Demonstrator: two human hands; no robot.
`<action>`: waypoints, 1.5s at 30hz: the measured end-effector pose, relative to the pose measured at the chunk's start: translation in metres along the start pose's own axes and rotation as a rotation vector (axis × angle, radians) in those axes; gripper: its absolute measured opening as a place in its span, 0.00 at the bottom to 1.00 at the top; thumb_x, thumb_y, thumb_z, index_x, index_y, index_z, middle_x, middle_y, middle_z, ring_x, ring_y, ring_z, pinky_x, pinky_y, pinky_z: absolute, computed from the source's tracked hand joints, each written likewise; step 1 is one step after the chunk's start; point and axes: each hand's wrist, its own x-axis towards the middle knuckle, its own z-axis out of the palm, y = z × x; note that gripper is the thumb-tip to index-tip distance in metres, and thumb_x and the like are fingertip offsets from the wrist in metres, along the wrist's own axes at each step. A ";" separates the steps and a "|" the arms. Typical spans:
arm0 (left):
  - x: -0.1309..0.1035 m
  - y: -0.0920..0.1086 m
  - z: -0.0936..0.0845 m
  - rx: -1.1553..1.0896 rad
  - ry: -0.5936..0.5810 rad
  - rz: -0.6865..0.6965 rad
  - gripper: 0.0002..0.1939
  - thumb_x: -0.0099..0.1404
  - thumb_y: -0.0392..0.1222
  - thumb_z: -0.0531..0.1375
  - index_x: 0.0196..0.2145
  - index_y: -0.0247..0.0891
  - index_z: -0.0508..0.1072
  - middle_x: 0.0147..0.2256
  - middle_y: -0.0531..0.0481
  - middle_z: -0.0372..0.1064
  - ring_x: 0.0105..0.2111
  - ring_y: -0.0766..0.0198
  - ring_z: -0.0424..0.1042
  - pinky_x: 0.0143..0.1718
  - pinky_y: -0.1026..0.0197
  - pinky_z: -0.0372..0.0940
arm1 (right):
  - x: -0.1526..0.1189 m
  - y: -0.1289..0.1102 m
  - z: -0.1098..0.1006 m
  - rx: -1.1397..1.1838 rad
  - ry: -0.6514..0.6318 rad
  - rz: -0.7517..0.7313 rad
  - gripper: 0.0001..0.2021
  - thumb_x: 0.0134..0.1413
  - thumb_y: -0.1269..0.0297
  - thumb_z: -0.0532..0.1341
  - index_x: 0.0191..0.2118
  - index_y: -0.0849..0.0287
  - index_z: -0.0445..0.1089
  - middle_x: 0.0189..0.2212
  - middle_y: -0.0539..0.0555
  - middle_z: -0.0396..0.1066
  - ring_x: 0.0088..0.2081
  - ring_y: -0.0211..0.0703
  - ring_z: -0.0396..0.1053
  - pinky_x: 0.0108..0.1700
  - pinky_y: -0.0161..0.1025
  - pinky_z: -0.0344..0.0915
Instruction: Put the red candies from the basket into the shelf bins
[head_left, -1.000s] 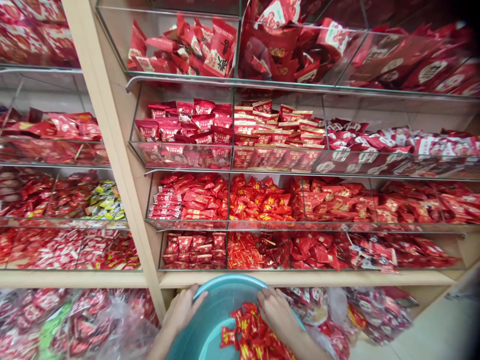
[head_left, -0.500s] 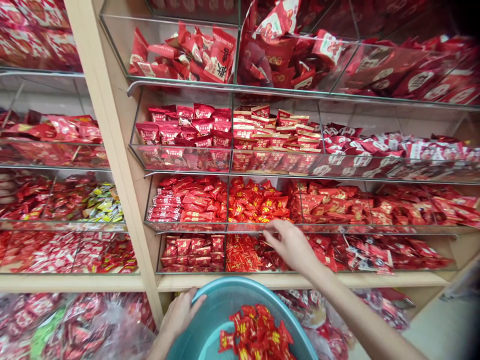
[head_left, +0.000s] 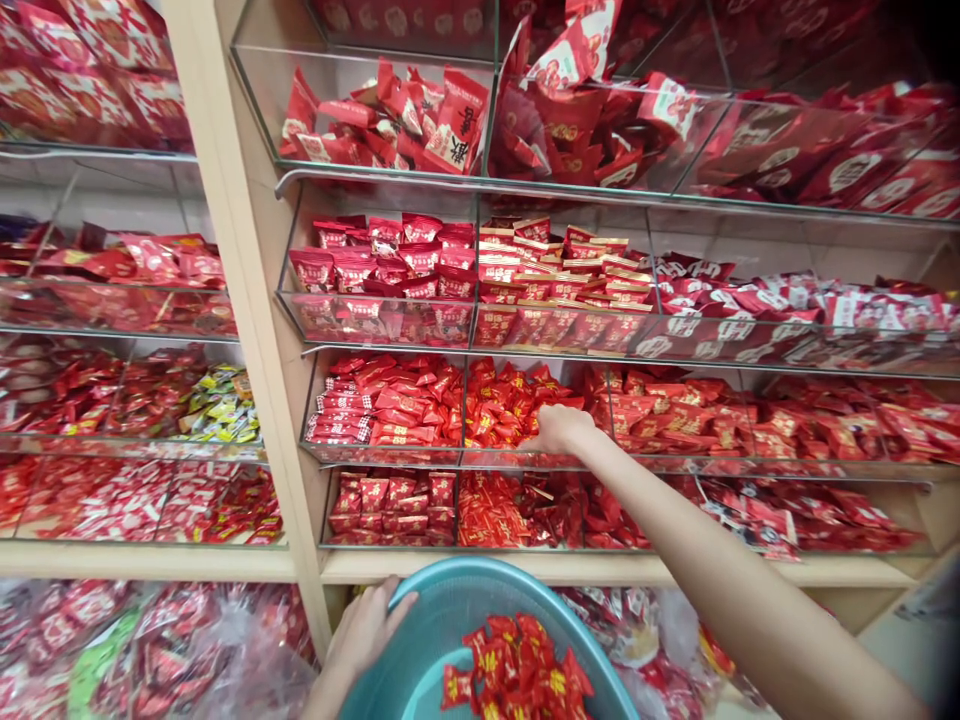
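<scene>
My left hand [head_left: 365, 628] is closed on the rim of a teal plastic basket [head_left: 416, 592], thumb inside the rim. Red wrapped candies with yellow print [head_left: 517, 665] lie in a heap on the basket's right side. Reaching over the clear front lip of a shelf bin, my right hand [head_left: 562, 430] is among similar red candies [head_left: 499, 395]. Its fingers bend down toward them and the fingertips are hidden, so whether it grips any does not show.
Wooden shelving [head_left: 251, 300] carries rows of clear bins with red packets. A bin of red-and-checked packets [head_left: 341, 410] is left of my right hand. Small orange-red sticks [head_left: 491, 510] fill a bin below it. Plastic bags of packets [head_left: 217, 640] sit under the lowest shelf.
My right hand has moved up from in front of the lower bin into the bin of red candies above. My left hand stays on the basket rim. The view has shifted slightly.
</scene>
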 end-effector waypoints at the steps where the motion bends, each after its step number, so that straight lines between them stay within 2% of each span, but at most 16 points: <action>1: 0.000 -0.001 0.001 0.000 0.002 0.002 0.23 0.64 0.59 0.42 0.41 0.42 0.67 0.36 0.47 0.73 0.40 0.59 0.72 0.36 0.66 0.60 | 0.001 -0.001 -0.001 -0.025 -0.029 0.003 0.27 0.32 0.49 0.68 0.39 0.62 0.71 0.40 0.65 0.72 0.43 0.54 0.70 0.41 0.43 0.65; 3: 0.000 -0.002 0.001 -0.005 0.008 0.007 0.23 0.64 0.59 0.42 0.41 0.42 0.67 0.36 0.47 0.73 0.40 0.59 0.72 0.35 0.66 0.60 | 0.002 -0.003 -0.003 -0.081 -0.081 0.014 0.26 0.35 0.53 0.67 0.42 0.62 0.70 0.42 0.65 0.71 0.44 0.54 0.70 0.41 0.44 0.65; 8: -0.001 0.001 -0.002 -0.018 0.003 0.002 0.23 0.64 0.59 0.42 0.41 0.43 0.67 0.38 0.47 0.73 0.40 0.59 0.72 0.36 0.66 0.60 | -0.004 -0.004 -0.006 -0.100 -0.080 0.005 0.20 0.41 0.62 0.63 0.43 0.64 0.70 0.43 0.66 0.70 0.44 0.55 0.69 0.40 0.45 0.66; 15: -0.002 0.004 -0.004 -0.004 -0.010 0.000 0.23 0.64 0.58 0.42 0.41 0.42 0.67 0.38 0.47 0.73 0.41 0.59 0.72 0.36 0.65 0.60 | -0.005 0.006 -0.003 -0.042 -0.023 0.029 0.16 0.42 0.59 0.61 0.39 0.59 0.71 0.41 0.61 0.71 0.43 0.52 0.69 0.38 0.41 0.65; 20: -0.001 0.002 -0.003 -0.027 -0.012 0.005 0.23 0.64 0.58 0.42 0.43 0.42 0.67 0.39 0.47 0.73 0.43 0.59 0.71 0.40 0.64 0.60 | -0.001 0.021 0.004 0.043 0.003 -0.026 0.10 0.41 0.61 0.61 0.32 0.58 0.71 0.33 0.57 0.73 0.36 0.46 0.70 0.34 0.36 0.63; 25: 0.000 0.003 -0.004 -0.005 -0.023 -0.012 0.24 0.64 0.59 0.42 0.42 0.42 0.67 0.39 0.46 0.73 0.42 0.58 0.72 0.39 0.64 0.61 | 0.002 0.039 0.005 0.231 0.061 -0.122 0.03 0.40 0.66 0.60 0.25 0.59 0.70 0.24 0.52 0.72 0.29 0.40 0.70 0.30 0.32 0.60; 29: 0.001 0.004 -0.003 0.000 -0.026 -0.007 0.25 0.63 0.59 0.42 0.43 0.41 0.67 0.38 0.45 0.73 0.42 0.57 0.71 0.40 0.63 0.61 | -0.001 0.048 0.001 0.476 0.105 -0.202 0.05 0.42 0.72 0.56 0.24 0.60 0.70 0.18 0.49 0.71 0.24 0.36 0.69 0.29 0.30 0.61; 32: 0.001 0.004 -0.003 -0.010 -0.027 -0.023 0.25 0.63 0.59 0.42 0.44 0.42 0.67 0.40 0.45 0.73 0.43 0.58 0.71 0.41 0.63 0.61 | -0.003 0.049 0.002 0.516 0.128 -0.228 0.06 0.40 0.75 0.56 0.22 0.61 0.69 0.16 0.48 0.70 0.23 0.36 0.68 0.28 0.29 0.60; 40: 0.002 0.001 0.000 0.014 -0.012 -0.017 0.25 0.63 0.60 0.41 0.41 0.42 0.67 0.37 0.46 0.73 0.39 0.58 0.72 0.35 0.65 0.60 | -0.001 0.050 0.012 0.524 0.084 -0.230 0.05 0.41 0.68 0.60 0.21 0.62 0.72 0.19 0.49 0.71 0.25 0.36 0.67 0.28 0.30 0.59; 45: 0.001 0.001 0.000 0.012 -0.002 -0.019 0.24 0.63 0.60 0.42 0.41 0.42 0.67 0.38 0.47 0.73 0.42 0.58 0.71 0.38 0.65 0.60 | -0.004 0.053 0.014 0.506 0.142 -0.250 0.07 0.43 0.67 0.60 0.22 0.62 0.72 0.20 0.50 0.72 0.26 0.37 0.67 0.29 0.31 0.59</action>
